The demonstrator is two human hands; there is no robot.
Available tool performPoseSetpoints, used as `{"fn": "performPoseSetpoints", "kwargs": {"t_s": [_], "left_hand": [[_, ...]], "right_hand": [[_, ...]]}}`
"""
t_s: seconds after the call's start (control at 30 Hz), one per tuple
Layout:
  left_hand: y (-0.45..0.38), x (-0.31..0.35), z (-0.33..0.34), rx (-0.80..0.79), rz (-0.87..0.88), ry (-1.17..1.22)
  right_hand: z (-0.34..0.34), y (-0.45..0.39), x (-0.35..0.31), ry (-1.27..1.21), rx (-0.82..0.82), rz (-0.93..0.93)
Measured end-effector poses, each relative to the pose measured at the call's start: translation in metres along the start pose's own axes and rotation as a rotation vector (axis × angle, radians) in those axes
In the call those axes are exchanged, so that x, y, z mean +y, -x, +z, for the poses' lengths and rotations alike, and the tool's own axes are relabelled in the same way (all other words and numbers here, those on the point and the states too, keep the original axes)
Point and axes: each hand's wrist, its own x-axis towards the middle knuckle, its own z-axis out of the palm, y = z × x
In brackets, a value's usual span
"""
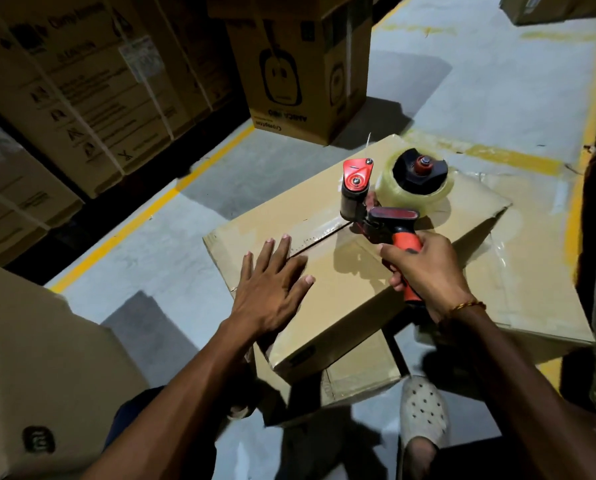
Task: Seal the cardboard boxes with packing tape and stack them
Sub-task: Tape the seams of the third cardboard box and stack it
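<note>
The right hand (428,271) is wrapped around the orange handle of a tape dispenser (383,209), fingers curled tight on the grip, a thin gold bracelet (467,305) at the wrist. The dispenser's front end sits on the top of a cardboard box (341,299), right on the seam where the two top flaps meet, and its roll of clear packing tape (416,183) stands up behind the red guard plate. The left hand (272,289) lies flat on the same box top, fingers straight and spread, palm pressing the near flap down just beside the seam and short of the dispenser. A glossy strip of tape already covers the stretch of seam between the dispenser and the right hand. The box itself lies tilted over other flattened cardboard (531,271), which spreads out beyond it on the far right side. Below the box, near its lower corner, a foot in a pale perforated clog (424,410) rests on the grey concrete floor (151,244). Left of the box a yellow painted line (144,216) runs across the floor, and past that line large strapped cartons (82,91) are stacked. Beyond the box's far corner stands an upright carton printed with a black outline drawing (289,77). Another plain carton (40,368) fills the near left corner, close to the left forearm.
</note>
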Motion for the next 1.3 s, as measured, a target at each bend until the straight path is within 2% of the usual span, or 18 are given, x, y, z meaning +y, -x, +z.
{"fn": "performPoseSetpoints", "kwargs": {"t_s": [0.17, 0.5, 0.73, 0.93, 1.03, 1.17, 1.3], "left_hand": [[-0.027, 0.034, 0.002, -0.015, 0.069, -0.01], [-0.159, 0.138, 0.015, -0.026, 0.236, 0.029], [-0.228, 0.215, 0.028, -0.019, 0.321, 0.074], [-0.28, 0.229, 0.024, -0.017, 0.381, -0.039], [-0.284, 0.228, 0.016, 0.024, 0.429, -0.103], [-0.261, 0.227, 0.011, 0.034, 0.449, -0.027], [-0.204, 0.224, 0.025, 0.198, 0.532, 0.1]], "right_hand": [[-0.018, -0.014, 0.004, 0.049, 0.067, -0.063], [-0.07, -0.041, 0.013, 0.183, 0.322, -0.117], [-0.107, -0.054, 0.031, 0.085, 0.477, -0.026], [-0.128, -0.054, 0.046, -0.01, 0.535, 0.022], [-0.13, -0.057, 0.047, -0.027, 0.541, 0.011], [-0.13, -0.058, 0.042, -0.008, 0.548, 0.002], [-0.129, -0.059, 0.04, 0.002, 0.557, 0.013]]}}
